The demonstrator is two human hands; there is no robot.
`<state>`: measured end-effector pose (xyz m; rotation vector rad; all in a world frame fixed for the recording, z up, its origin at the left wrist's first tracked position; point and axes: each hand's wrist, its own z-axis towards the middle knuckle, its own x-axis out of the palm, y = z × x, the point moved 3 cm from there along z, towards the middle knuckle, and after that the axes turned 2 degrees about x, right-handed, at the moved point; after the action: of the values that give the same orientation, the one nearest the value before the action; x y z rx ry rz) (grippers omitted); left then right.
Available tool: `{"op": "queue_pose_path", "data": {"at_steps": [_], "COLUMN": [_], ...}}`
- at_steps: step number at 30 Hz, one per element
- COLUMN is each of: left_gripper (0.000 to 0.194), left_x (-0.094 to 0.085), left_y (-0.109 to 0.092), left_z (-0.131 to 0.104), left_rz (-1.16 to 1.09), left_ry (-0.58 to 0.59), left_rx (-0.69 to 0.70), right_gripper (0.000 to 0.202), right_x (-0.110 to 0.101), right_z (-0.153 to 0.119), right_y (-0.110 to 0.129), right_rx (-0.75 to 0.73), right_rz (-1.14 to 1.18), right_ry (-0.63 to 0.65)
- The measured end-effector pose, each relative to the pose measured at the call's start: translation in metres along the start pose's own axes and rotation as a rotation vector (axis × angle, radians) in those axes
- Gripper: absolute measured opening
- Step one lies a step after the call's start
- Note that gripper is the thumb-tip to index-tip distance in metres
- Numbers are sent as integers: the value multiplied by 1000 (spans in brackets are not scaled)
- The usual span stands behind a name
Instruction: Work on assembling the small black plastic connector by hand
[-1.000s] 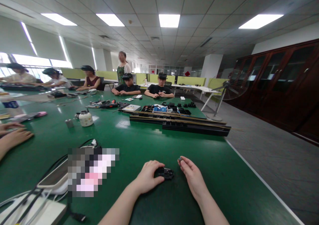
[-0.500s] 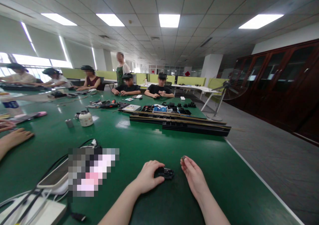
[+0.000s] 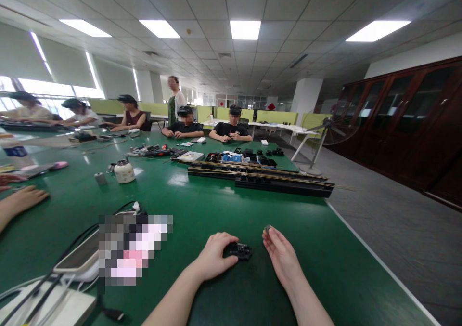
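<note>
A small black part (image 3: 244, 251) lies on the green table (image 3: 202, 205), gripped at its left end between the thumb and fingers of my left hand (image 3: 216, 256). To the right of it, apart from the part, my right hand (image 3: 282, 254) is raised with its fingers closed. Between the right thumb and fingertips is a tiny greyish piece (image 3: 267, 228), too small to make out clearly. My left fingers hide the left end of the black part.
Long black rails (image 3: 285, 187) with thin rods lie across the table ahead. A white jar (image 3: 124, 171), a white device (image 3: 81, 254) and cables are on the left. Another person's hand (image 3: 25, 201) rests at the far left. Several people sit beyond.
My right hand has shifted very slightly to the right. My left hand and the black part look unmoved. The standing person in the background has turned a little.
</note>
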<state>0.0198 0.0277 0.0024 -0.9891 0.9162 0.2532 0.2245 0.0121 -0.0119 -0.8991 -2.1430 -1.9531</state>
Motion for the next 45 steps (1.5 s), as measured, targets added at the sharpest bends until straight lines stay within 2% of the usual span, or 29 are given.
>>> {"op": "queue_pose_path", "data": {"at_steps": [20,31,39,45], "left_gripper": [40,39,39,40], "left_x": [-1,-1,0,2], "left_y": [-2,0,2,4], "left_z": [0,0,1,1], "left_rz": [-2,2,5,-3], "left_ry": [-2,6,20,6], "left_rx": [-4,-5,-8,-8], "right_gripper": [41,47,50,43], "right_x": [3,7,15,20], "right_z": [-2,-5,-8,-11], "right_y": [0,1,-4,-6], "right_rx": [26,-8,-75,-163], "right_rz": [25,-93,-306,-480], "right_ry": [8,15,137,262]}}
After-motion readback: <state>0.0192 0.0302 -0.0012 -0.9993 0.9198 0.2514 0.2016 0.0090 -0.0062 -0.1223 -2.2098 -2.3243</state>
